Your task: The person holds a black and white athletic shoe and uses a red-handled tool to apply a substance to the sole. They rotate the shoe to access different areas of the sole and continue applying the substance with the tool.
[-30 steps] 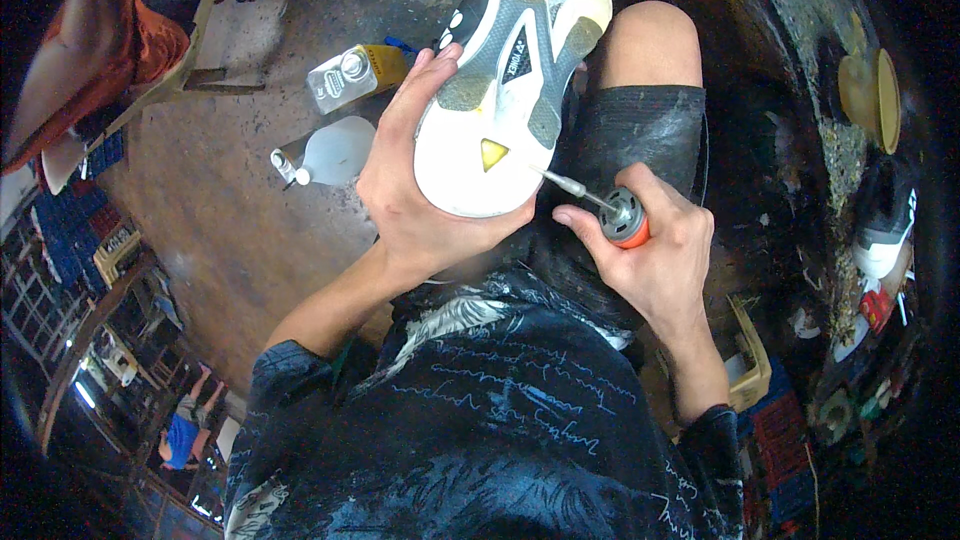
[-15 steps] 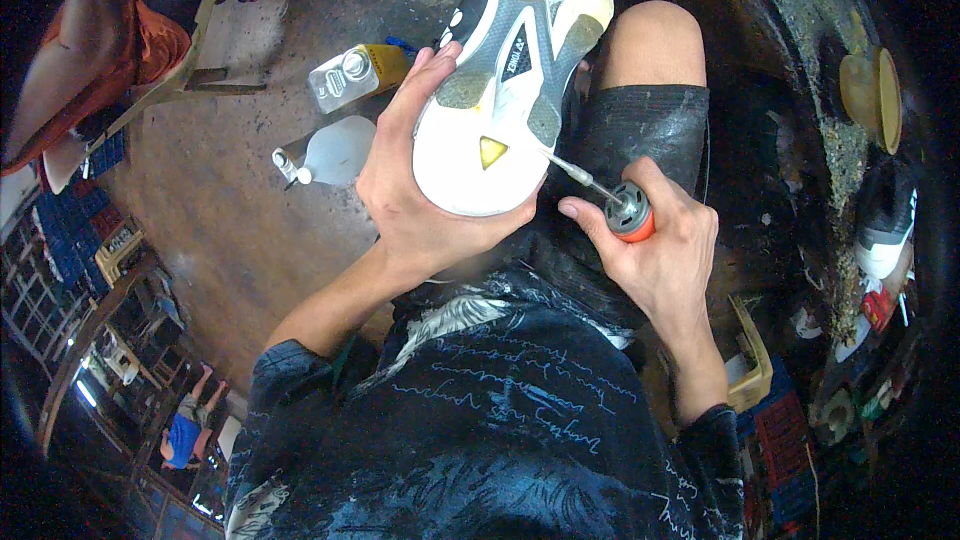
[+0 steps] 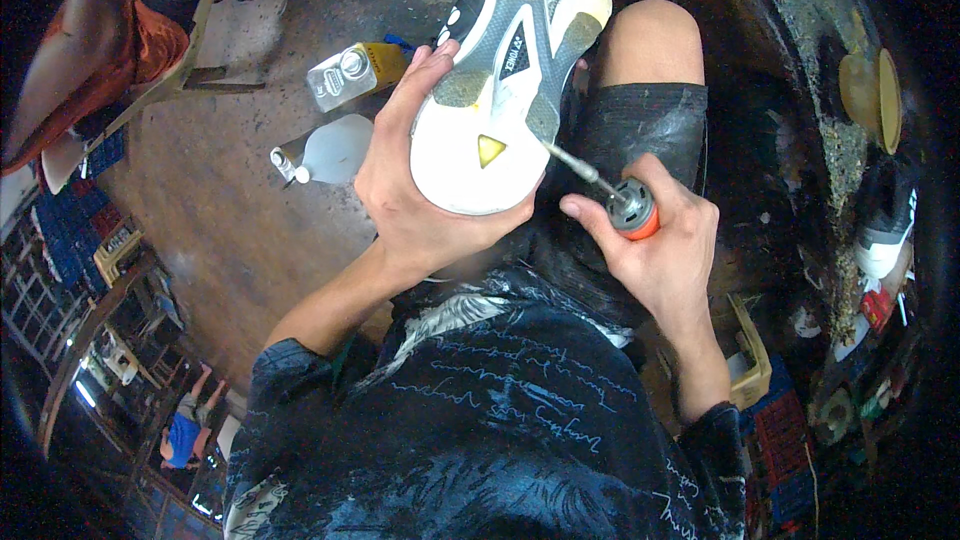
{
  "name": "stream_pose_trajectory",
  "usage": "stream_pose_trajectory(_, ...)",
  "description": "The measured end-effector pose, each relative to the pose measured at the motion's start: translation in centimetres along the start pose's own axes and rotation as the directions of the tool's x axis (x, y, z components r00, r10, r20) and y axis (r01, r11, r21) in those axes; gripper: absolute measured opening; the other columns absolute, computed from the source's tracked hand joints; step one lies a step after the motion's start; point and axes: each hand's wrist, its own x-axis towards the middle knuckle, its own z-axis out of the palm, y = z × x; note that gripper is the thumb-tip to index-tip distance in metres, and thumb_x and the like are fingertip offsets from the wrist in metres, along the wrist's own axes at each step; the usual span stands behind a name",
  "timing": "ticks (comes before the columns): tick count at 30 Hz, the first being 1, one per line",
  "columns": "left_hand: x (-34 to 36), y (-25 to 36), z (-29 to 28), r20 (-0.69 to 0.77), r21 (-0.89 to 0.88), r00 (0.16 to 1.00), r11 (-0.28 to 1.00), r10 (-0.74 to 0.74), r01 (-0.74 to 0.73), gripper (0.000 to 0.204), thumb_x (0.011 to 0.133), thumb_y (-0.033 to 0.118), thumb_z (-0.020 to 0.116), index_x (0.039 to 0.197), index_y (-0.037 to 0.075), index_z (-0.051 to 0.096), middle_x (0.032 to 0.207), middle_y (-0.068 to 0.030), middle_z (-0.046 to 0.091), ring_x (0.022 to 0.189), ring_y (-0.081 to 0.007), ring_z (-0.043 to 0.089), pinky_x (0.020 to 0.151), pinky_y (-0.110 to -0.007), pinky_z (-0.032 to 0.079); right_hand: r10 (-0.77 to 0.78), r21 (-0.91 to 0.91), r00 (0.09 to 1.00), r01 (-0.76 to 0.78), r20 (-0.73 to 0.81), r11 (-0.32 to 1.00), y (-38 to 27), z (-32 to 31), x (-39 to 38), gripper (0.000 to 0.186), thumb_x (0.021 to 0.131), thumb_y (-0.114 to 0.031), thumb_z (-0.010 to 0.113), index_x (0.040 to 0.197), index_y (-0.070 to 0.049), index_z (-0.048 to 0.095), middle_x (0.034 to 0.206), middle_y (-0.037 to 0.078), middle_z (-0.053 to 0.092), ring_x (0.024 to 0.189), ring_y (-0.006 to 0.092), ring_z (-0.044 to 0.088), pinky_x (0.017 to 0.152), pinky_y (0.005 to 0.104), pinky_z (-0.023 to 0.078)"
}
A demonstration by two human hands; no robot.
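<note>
A sports shoe (image 3: pixel 470 175) is held sole up, its white heel towards me and its grey and white midfoot pointing away. My left hand (image 3: pixel 405 175) is closed round the heel, with the fingers along the left side and the thumb under the right edge. In my right hand (image 3: pixel 660 245) is an orange and grey hand tool (image 3: pixel 632 210) with a slender metal shaft. The tool's tip is close to the right edge of the sole, near the heel; whether it touches I cannot tell. My right thumb sticks out beside the grey collar.
On the brown floor to the left are a rectangular metal can (image 3: pixel 345 78), a whitish plastic bottle (image 3: pixel 338 150) and a small can (image 3: pixel 283 162). A chair (image 3: pixel 215 20) stands at the upper left. Another shoe (image 3: pixel 882 245) lies far right. A person in blue (image 3: pixel 182 438) is at the lower left.
The tool in my right hand has turned slightly and its tip has shifted up along the sole's right edge. The shoe and my left hand have barely moved.
</note>
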Motion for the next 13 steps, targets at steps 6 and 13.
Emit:
stream_pose_trajectory(6, 0.03, 0.41, 0.08, -0.001, 0.005, 1.000, 1.000, 0.001, -0.001, 0.110, 0.060, 0.020, 0.106, 0.156, -0.006, 0.060, 0.155, -0.0255, 0.071, 0.150, -0.0434, 0.065, 0.123, -0.048, 0.056, 0.055, 0.019, 0.998, -0.055, -0.003, 0.998, -0.22, 0.16, 0.51, 0.058, 0.089, -0.057, 0.096, 0.092, -0.007, 0.067, 0.072, 0.018, 0.073, 0.070, 0.0431, 0.077, 0.063, 0.0527, 0.059)
stream_pose_trajectory(13, 0.14, 0.54, -0.29, 0.072, 0.067, 0.997, 0.997, 0.037, -0.042, 0.119, 0.065, 0.024, 0.109, 0.162, -0.008, 0.048, 0.159, -0.0270, 0.065, 0.143, -0.0370, 0.070, 0.121, -0.044, 0.057, 0.049, -0.010, 0.999, -0.049, 0.003, 0.999, -0.35, 0.46, 0.48, 0.060, 0.088, -0.060, 0.094, 0.094, -0.006, 0.068, 0.073, 0.019, 0.074, 0.071, 0.0427, 0.078, 0.063, 0.0531, 0.059)
